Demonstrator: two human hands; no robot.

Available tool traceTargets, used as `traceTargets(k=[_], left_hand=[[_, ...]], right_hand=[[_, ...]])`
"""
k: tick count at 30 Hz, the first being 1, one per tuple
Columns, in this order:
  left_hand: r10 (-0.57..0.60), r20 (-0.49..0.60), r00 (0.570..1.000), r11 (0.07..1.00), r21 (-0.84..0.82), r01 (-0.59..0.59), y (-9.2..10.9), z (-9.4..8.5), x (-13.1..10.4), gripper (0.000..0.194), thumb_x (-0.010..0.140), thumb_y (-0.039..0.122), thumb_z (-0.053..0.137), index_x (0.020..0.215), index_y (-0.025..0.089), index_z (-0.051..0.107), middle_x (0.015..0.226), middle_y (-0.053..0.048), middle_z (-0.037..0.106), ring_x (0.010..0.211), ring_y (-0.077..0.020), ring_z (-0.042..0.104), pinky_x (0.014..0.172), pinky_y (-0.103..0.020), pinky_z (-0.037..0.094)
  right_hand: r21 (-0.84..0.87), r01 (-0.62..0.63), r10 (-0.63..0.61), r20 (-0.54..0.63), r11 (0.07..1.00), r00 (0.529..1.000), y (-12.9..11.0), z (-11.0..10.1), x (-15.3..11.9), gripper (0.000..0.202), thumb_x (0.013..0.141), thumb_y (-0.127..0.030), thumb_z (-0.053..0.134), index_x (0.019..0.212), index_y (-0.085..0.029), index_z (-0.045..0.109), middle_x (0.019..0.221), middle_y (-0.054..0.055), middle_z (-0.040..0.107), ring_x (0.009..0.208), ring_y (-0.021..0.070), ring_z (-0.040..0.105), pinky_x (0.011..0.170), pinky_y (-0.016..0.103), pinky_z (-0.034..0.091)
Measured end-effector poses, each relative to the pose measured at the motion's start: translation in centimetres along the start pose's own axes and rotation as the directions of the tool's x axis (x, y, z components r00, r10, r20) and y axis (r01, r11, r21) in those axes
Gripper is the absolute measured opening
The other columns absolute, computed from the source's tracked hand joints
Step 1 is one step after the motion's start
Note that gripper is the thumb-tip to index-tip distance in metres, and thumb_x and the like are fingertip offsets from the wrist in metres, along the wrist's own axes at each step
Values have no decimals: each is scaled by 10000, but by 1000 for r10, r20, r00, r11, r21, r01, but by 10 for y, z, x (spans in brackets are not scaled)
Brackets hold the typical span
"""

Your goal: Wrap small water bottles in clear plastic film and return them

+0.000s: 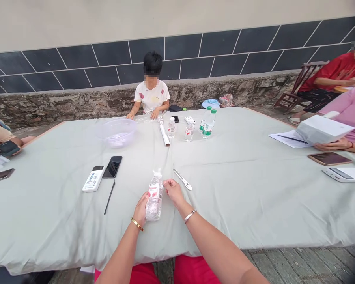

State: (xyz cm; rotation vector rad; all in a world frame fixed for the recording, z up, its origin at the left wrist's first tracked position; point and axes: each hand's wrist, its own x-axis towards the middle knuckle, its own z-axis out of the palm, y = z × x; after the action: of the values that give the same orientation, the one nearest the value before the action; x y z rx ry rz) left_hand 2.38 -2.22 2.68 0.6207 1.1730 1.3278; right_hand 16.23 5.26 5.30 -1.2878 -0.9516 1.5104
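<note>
A clear plastic bottle point(154, 197) with a red and white label lies on the cloth, wrapped in thin clear film that bunches up at its cap end. My left hand point(141, 209) is closed around the bottle's left side. At the bottle's upper right, my right hand point(174, 191) pinches with thumb and forefinger at the film's edge; the film between the fingertips is too thin to make out fully. Just right of that hand lies a white utility knife point(183, 180), its thin blade pointing away from me.
A black phone point(113, 167), white power bank point(93, 179) and strap lie left. Farther off are a clear basin point(116, 132), a film roll point(164, 133) and several bottles point(189, 131). A person point(152, 94) sits opposite; others sit at both sides, with papers point(292, 139) right.
</note>
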Motion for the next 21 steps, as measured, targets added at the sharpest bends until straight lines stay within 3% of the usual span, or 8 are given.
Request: traceTargets(k=[4,7,11,13,15,17,21], left_hand=[[22,123,992,998,-56,-15,3,0,-1,588,691,561,703,1118,166,619,986,-82,692,822,-197,641,710,-295,488],[9,180,984,998,-61,2,6,2,-1,582,631,478,792,1089,163,616,973,-83,689,774,-176,636,685,-277,473],[-47,194,980,993,-94,66,8,2,-1,535,650,439,783,1073,151,625,945,-90,696,769,-190,652,712,-305,488],[-45,173,984,990,-122,67,8,2,-1,538,641,431,786,1073,153,628,938,-89,700,800,-208,661,737,-321,496],[-42,167,985,989,-135,65,7,1,0,523,645,429,778,1064,151,632,920,-86,704,821,-221,666,748,-330,499],[-43,166,985,986,-155,69,6,1,2,507,651,429,766,1055,152,636,898,-78,706,821,-224,668,750,-334,501],[-27,119,993,965,-256,57,8,2,3,528,624,419,774,1068,180,620,900,-52,700,839,-217,666,759,-331,503]], right_hand=[[68,-23,21,26,997,999,-1,0,0,289,658,-437,687,663,-197,525,651,-35,554,549,94,470,538,231,401],[110,-55,55,2,992,998,-1,-3,2,302,682,-459,680,682,-209,512,700,-17,579,563,101,501,541,237,432],[127,-140,151,-85,982,985,1,-6,-1,277,763,-465,624,743,-216,506,708,3,584,571,117,546,529,246,464],[88,-178,184,-63,980,981,3,-4,-6,301,776,-506,600,815,-215,529,714,7,596,578,135,574,521,263,479],[-24,-156,155,-25,988,988,6,0,-11,322,758,-516,612,836,-212,542,663,-12,583,549,142,569,491,261,463],[-139,-89,88,-12,986,996,8,4,-14,288,743,-475,628,740,-208,524,563,-44,524,478,123,511,460,244,416],[-181,-19,10,-50,983,999,9,8,-15,284,791,-440,546,637,-221,449,509,-63,469,452,108,454,488,242,400]])
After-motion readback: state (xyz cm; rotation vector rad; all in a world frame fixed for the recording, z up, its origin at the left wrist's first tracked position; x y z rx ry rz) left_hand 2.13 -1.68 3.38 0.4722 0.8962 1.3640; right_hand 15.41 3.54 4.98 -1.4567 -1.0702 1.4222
